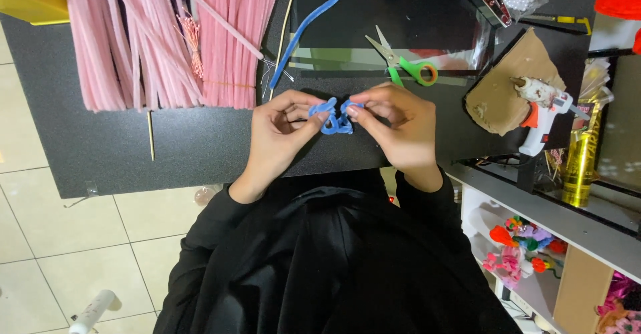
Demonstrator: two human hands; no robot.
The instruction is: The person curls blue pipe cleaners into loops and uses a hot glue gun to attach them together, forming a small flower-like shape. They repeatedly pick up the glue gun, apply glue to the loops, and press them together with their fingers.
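Fuzzy blue pipe cleaner (332,116) & pink ones (167,40), matt black table (100,147), rough cardboard (507,87), glossy floor tiles (40,240).

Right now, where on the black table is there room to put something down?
The widest bare patch of the black table is below the pink pipe cleaners, left of your left hand. A smaller patch lies between your right hand and the cardboard under the glue gun. The top is crowded, around the scissors.

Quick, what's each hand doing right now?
Left hand: closed, pinching the bent blue pipe cleaner.
Right hand: closed, pinching the same pipe cleaner from the other side.
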